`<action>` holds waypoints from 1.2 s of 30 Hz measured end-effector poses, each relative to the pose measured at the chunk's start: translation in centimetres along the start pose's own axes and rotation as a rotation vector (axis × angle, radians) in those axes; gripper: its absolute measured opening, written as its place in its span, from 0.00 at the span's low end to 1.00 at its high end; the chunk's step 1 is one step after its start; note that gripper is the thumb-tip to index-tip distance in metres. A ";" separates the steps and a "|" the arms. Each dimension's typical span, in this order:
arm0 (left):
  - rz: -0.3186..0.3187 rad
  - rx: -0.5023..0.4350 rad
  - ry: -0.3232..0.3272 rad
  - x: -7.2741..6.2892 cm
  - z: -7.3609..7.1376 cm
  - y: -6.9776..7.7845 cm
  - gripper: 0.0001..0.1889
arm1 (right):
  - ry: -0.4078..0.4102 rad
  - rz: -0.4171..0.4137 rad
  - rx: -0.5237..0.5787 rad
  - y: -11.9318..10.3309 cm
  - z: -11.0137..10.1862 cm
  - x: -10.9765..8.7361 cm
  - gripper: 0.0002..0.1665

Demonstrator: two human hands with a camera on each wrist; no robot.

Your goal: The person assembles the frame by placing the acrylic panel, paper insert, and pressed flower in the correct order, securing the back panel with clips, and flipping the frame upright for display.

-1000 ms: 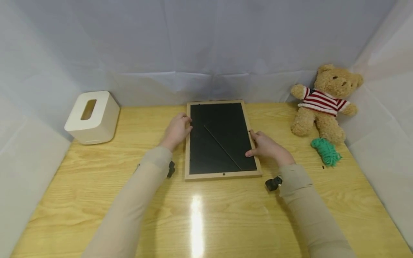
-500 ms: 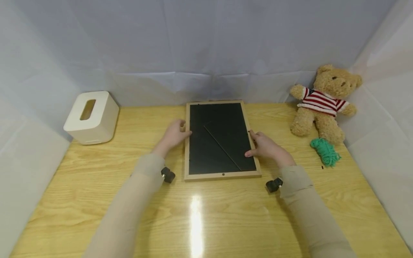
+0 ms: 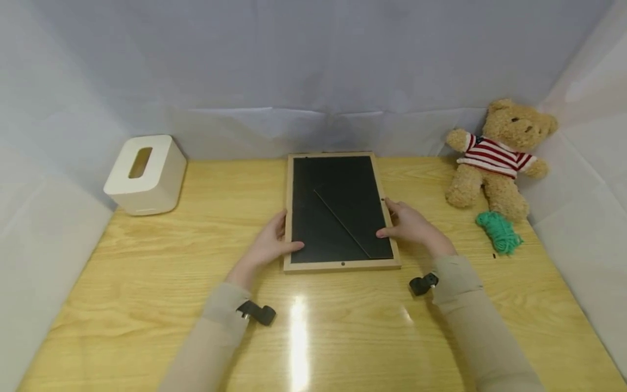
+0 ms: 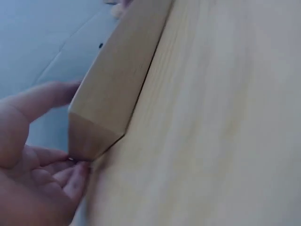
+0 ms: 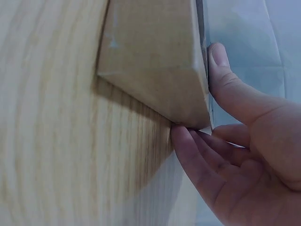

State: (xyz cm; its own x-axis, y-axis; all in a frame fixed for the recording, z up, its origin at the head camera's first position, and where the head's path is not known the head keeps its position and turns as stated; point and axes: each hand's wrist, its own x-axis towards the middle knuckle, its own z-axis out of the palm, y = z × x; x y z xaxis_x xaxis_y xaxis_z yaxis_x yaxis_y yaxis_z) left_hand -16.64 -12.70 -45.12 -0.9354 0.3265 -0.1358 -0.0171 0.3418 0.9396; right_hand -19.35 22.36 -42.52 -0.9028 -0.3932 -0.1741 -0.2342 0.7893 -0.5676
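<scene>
A black board with a pale wooden frame [image 3: 338, 174] lies on the table, a thin diagonal line crossing its dark surface. My left hand [image 3: 266, 245] grips its left side near the front, thumb over the top. On the opposite side my right hand [image 3: 410, 224] holds the right edge, its thumb also on the dark surface. In the left wrist view, the fingers [image 4: 75, 183] curl at the lower edge of the frame [image 4: 115, 70]. The right wrist view has fingertips [image 5: 181, 136] tucked against the underside of the frame [image 5: 155, 47].
At the back left stands a white tissue box [image 3: 147, 169]. A teddy bear [image 3: 490, 188] in a striped sweater leans at the back right, with a green yarn bundle [image 3: 498, 232] by its foot. A pale curtain [image 3: 313, 65] hangs behind the wooden table [image 3: 352, 337].
My left hand has slid along the frame's left side toward me, its thumb coming over the board's front-left part. The right hand keeps its hold. The view has shifted slightly.
</scene>
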 end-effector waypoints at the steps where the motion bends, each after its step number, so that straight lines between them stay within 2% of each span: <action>1: 0.009 -0.023 -0.004 0.0 0.1 -0.3 0.53 | 0.000 0.003 0.014 0.1 0.0 -0.1 0.58; 4: 0.028 -0.050 -0.004 -0.1 0.3 -1.0 0.53 | 0.000 0.011 0.062 0.2 -0.2 -0.3 0.57; 6: 0.036 -0.042 -0.006 -0.7 0.3 -0.4 0.51 | -0.006 0.017 0.089 0.3 -0.3 -0.3 0.56; 8: 0.037 -0.031 0.003 -0.7 0.3 -0.6 0.51 | -0.013 0.013 0.107 0.2 -0.6 -0.2 0.55; 11: 0.056 -0.013 0.023 -0.9 0.3 -0.8 0.50 | -0.026 -0.004 0.104 0.1 -1.2 0.0 0.54; 12: 0.063 -0.011 0.030 -0.7 0.3 -1.2 0.51 | -0.030 -0.010 0.095 -0.1 -1.4 0.1 0.53; 13: 0.069 -0.009 0.036 -0.5 0.3 -1.7 0.51 | -0.032 -0.013 0.077 -0.4 -1.7 0.1 0.52; 16: 0.073 -0.003 0.048 -0.7 0.4 -1.8 0.51 | -0.040 -0.008 -0.030 -1.5 -2.6 0.1 0.50; 19: 0.071 -0.003 0.051 -0.7 0.4 -1.9 0.51 | -0.048 -0.020 -0.137 -3.6 -3.6 0.3 0.47; 21: 0.070 0.000 0.055 -0.7 0.4 -1.8 0.51 | -0.058 -0.059 -0.184 -5.4 -4.3 0.9 0.45; 25: 0.084 0.006 0.067 -0.6 0.1 -1.6 0.51 | -0.081 -0.156 -0.223 -9.0 -5.6 3.7 0.40; 29: 0.087 -0.007 0.062 -0.5 0.0 -1.5 0.51 | -0.101 -0.231 -0.251 -11.7 -5.7 7.5 0.33; 32: 0.080 -0.016 0.053 -0.6 0.0 -1.6 0.51 | -0.095 -0.257 -0.249 -12.7 -4.8 10.7 0.28; 36: 0.078 -0.006 0.047 -0.7 0.3 -1.8 0.51 | -0.039 -0.247 -0.210 -12.7 -3.3 14.5 0.24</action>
State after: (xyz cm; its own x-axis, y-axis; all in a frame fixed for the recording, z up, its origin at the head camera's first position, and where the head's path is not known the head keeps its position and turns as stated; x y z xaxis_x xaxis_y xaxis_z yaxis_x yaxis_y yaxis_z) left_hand -15.85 -13.33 -46.82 -0.9495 0.3101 -0.0471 0.0546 0.3114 0.9487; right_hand -30.63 8.23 -35.22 -0.7959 -0.5995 -0.0843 -0.5177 0.7461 -0.4187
